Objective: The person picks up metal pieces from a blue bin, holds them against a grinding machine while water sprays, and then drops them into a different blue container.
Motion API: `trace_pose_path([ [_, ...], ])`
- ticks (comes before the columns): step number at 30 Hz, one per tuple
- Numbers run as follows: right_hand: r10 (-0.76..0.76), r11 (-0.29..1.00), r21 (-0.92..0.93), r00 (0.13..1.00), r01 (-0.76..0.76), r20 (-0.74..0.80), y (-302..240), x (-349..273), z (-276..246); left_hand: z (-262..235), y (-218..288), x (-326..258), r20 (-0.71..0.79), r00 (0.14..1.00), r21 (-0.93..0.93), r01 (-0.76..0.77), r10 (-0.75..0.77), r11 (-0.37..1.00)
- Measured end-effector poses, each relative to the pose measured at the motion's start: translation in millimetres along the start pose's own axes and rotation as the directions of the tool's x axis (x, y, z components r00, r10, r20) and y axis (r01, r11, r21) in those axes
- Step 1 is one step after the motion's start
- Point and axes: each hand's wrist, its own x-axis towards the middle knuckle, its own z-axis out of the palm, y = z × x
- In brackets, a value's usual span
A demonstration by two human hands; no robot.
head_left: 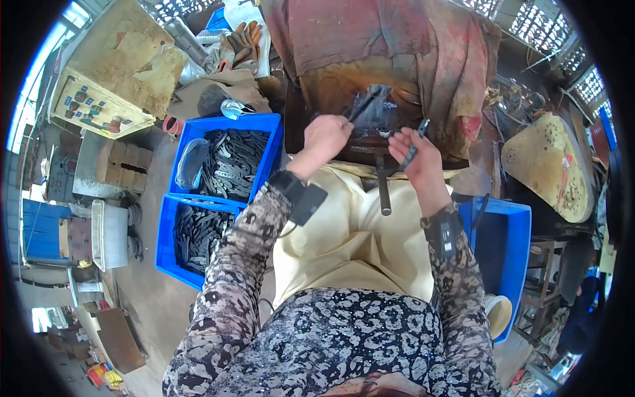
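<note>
My left hand [329, 137] is closed, its fingertips pinching a thin dark strip [365, 106] that points away toward the cloth-draped work opening. Its far end is blurred against a bright bluish patch [378, 109]. Curled loosely, my right hand [422, 161] holds a flat dark metal piece [411, 153] between thumb and fingers, tilted upward to the right. Between and below the hands, a metal bar handle [383, 188] sticks out toward me from the work opening. Left of my left arm, a blue bin [274, 142] holds many similar dark metal pieces [228, 165] and a clear plastic container [192, 163].
A second blue bin [161, 241] of dark pieces adjoins it nearer to me. Right of my right arm stands another blue bin [519, 264]. A reddish cloth [370, 33] drapes over the work opening. A control box [99, 109] with knobs stands far left; work gloves [241, 49] lie behind.
</note>
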Motion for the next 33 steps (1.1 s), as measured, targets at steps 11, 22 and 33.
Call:
trace_pose_path([
  [11,-0.170,0.967,0.203,0.982,0.152,0.078,13,8,38,3,60,-39,0.106,0.954,0.057,-0.289,0.282,0.956],
  [22,-0.430,0.781,-0.532,0.900,0.327,-0.078,-18,45,-54,24,-30,24,0.254,0.967,-0.697,0.181,0.003,0.693],
  [33,-0.666,0.326,-0.826,0.732,0.460,0.145,0,49,-66,73,-46,56,0.201,0.973,-0.539,0.016,0.110,0.842],
])
